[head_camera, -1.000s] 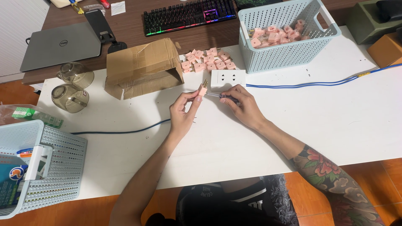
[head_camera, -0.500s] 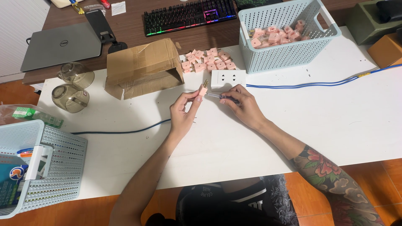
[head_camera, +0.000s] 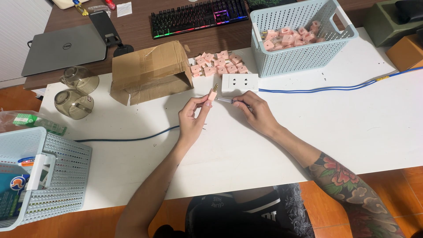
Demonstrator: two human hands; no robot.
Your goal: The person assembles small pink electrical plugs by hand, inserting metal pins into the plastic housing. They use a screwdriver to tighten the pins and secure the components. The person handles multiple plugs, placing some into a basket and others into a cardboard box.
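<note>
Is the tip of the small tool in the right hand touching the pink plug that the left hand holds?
Cannot tell. In the head view, the tool in the right hand points at the pink plug in the left hand, but its tip is too small to see.

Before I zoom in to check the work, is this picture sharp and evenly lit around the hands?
Head view: even overhead light, soft shadows under the left hand and right hand; the pink plug and thin tool are small but fairly sharp; mild wide-angle bending at edges; keyboard backlight glows, no harsh glare.
</note>
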